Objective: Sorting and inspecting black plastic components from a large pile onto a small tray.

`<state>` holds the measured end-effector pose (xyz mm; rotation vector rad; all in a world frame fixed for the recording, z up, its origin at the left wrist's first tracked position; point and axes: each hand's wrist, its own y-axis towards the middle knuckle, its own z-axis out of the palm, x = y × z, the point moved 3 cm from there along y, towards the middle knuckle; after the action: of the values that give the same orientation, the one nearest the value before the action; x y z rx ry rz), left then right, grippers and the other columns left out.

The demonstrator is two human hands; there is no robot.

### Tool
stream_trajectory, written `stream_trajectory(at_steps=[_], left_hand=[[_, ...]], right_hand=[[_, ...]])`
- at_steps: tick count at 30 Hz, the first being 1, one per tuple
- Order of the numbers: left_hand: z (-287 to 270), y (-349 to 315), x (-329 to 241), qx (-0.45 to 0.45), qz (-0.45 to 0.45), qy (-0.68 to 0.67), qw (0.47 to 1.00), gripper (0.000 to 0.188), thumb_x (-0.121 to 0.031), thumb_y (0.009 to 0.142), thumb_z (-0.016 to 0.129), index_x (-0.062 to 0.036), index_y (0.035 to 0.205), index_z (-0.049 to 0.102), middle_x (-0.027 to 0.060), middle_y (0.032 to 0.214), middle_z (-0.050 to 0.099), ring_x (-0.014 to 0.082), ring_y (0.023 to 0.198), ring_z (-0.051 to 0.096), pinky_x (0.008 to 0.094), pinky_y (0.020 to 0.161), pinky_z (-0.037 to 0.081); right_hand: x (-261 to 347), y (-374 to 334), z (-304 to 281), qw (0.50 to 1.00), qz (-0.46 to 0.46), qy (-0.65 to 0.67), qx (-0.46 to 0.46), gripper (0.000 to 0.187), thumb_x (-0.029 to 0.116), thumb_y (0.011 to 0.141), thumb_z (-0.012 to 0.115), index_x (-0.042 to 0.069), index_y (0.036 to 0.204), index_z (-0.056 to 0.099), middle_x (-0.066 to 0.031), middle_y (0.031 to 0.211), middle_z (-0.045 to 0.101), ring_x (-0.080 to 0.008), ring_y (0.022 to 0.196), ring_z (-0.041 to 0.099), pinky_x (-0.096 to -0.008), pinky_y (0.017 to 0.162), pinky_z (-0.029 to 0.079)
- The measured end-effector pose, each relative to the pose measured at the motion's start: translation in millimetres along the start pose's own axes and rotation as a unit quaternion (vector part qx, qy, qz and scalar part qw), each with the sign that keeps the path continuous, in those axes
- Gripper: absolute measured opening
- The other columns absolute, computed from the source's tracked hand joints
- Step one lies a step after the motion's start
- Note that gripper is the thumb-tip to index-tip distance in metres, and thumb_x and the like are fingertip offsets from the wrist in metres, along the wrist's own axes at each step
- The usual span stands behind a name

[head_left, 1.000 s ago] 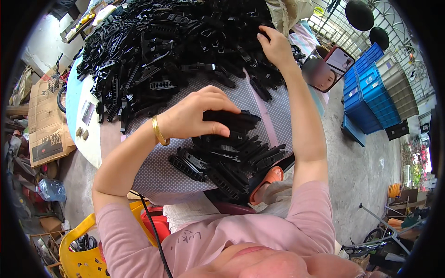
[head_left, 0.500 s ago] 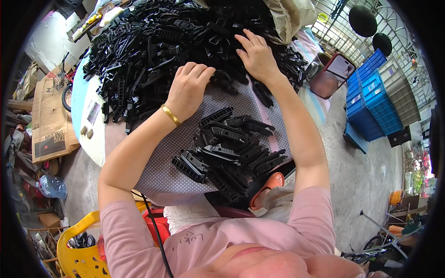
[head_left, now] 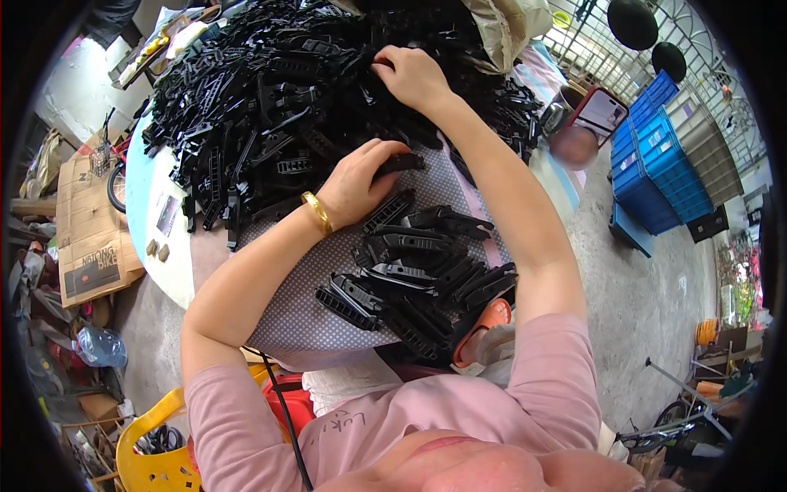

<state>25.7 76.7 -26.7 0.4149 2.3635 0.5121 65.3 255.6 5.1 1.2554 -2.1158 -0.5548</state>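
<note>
A large heap of black plastic parts (head_left: 270, 107) covers the far part of the table. At its near edge my left hand (head_left: 357, 182), with a gold bangle at the wrist, is closed on a black plastic part (head_left: 402, 164). My right hand (head_left: 412, 78) reaches into the middle of the heap, fingers bent down among the parts. What its fingertips grip, if anything, is lost against the black. Nearer to me lies a smaller group of long, ribbed black plastic parts (head_left: 410, 266), side by side on the dotted tablecloth (head_left: 283, 307).
A pale sack (head_left: 512, 29) lies at the heap's far right. A phone (head_left: 602, 115) stands at the table's right edge beside a metal pot (head_left: 561, 107). Blue crates (head_left: 648, 180) are stacked on the floor to the right. A yellow chair (head_left: 156, 451) is at lower left, cardboard (head_left: 98, 230) further left.
My left hand has come down from the heap toward the smaller group, a black part now showing in its fingers. The right hand has moved left across the heap, its fingers curling in.
</note>
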Motion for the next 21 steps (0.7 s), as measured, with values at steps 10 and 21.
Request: stream_trajectory(at_steps=[10,21], left_hand=[[-4,0,7,-0.07,-0.022,-0.038,0.997,0.041,-0.003,0.077,0.064,-0.004,0.116,0.054,0.0124,0.102,0.061,0.0236,0.093,0.06,0.0304,0.084,0.048],[0,-8,30,-0.115,-0.148,-0.163,0.969,0.044,-0.002,0.075,0.06,0.0003,0.117,0.049,0.0139,0.099,0.063,0.0222,0.093,0.062,0.0305,0.083,0.049]], right_hand=[[-4,-20,-37,0.988,-0.022,0.076,-0.129,0.033,0.018,0.077,0.065,0.007,0.108,0.06,-0.0109,0.085,0.067,-0.0209,0.078,0.066,-0.0284,0.069,0.051],[37,-90,-57,0.889,0.157,0.41,0.132,0.028,0.007,0.084,0.057,0.0,0.111,0.06,-0.0044,0.092,0.064,-0.009,0.079,0.061,-0.0209,0.067,0.048]])
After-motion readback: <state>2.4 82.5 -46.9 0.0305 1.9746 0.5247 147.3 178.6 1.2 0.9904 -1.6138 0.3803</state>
